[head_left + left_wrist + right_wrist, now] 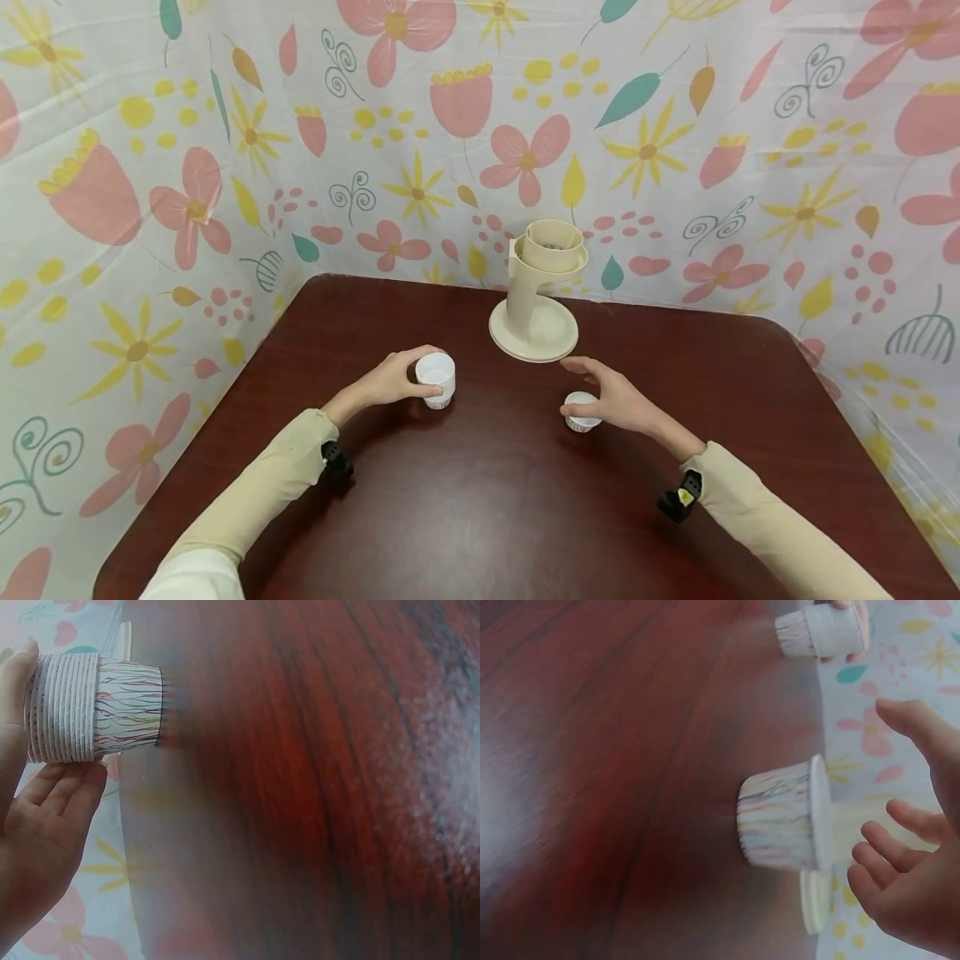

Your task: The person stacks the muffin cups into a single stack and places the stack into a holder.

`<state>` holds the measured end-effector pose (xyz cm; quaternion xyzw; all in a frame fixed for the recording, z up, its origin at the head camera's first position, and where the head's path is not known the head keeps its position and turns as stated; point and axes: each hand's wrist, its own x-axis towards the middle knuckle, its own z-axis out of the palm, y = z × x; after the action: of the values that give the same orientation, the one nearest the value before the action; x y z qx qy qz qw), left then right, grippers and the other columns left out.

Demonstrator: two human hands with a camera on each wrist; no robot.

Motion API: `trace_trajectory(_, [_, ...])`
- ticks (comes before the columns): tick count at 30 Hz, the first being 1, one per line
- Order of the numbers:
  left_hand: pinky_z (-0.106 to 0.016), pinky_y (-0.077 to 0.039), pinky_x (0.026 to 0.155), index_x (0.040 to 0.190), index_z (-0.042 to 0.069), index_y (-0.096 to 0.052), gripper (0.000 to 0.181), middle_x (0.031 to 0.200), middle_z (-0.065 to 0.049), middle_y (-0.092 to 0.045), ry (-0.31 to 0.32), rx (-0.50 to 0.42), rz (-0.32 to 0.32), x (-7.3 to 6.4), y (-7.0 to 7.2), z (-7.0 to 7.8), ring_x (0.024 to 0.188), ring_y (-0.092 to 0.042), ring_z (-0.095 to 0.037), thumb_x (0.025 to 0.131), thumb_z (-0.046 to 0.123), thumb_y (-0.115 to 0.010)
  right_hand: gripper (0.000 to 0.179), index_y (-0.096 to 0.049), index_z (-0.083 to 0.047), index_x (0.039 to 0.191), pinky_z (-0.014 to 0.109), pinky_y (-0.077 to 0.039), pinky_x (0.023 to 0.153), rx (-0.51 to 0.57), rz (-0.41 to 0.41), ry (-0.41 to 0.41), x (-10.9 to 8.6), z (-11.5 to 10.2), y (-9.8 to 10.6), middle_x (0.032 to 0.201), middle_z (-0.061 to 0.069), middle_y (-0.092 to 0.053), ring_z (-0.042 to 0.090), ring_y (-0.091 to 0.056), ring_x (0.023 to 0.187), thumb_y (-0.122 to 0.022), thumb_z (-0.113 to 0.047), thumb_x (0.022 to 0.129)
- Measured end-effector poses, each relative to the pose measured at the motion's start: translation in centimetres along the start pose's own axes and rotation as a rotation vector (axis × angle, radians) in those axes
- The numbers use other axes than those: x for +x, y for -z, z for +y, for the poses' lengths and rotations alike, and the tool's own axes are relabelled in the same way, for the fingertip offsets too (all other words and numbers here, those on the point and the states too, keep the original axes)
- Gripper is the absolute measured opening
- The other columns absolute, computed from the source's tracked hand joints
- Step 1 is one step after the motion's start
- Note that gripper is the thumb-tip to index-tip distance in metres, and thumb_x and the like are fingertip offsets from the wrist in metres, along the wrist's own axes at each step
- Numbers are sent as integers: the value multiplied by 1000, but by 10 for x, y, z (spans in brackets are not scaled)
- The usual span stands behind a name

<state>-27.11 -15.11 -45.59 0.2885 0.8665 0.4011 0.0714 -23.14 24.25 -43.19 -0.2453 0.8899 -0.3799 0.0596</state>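
Observation:
A stack of paper cups [437, 375] stands left of the table's middle, held by my left hand [390, 380] with thumb and fingers on opposite sides. The left wrist view shows the many layered rims of the stacked cups [64, 709] and thin coloured streaks on the lowest one. Farther right, a single paper cup [582, 425] with the same streaks sits upright on the table. My right hand [621, 402] hovers close to it, thumb and fingers spread. In the right wrist view a gap shows between the fingers and the small cup [780, 817].
A cream-coloured stand [522, 304] with a round base and a ring-shaped holder rises at the back of the dark wooden table [465, 500]. A cream cup-like piece [553, 246] sits in its ring. A flowered cloth [480, 167] hangs behind and along the table's sides.

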Motion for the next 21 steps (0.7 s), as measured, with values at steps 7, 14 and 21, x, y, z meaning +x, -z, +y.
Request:
trace_trajectory(7, [-37,-46,89,129,25,-54,54,115,2,-66,4,1,1,-1,0,0,103,-59,-15,81,30,-79,92,-37,0,144,47,-44,97,2,-48,-23,-14,17,-2,143,21,-46,36,-48,126,-86,-28,72])
trace_trajectory(14, [-37,-46,89,129,26,-54,54,115,2,-65,5,-1,6,0,0,-1,103,-59,-15,82,31,-78,82,-46,-2,138,40,-47,88,-83,-28,-44,-20,25,-6,135,17,-54,31,-55,116,-86,-28,71])
trace_trajectory(21, [-37,-46,89,129,26,-55,53,115,2,-66,9,-6,3,0,-1,0,103,-59,-15,81,30,-79,64,-56,-6,130,30,-47,78,-110,5,-58,-20,30,-10,120,10,-63,21,-58,98,-83,-27,76])
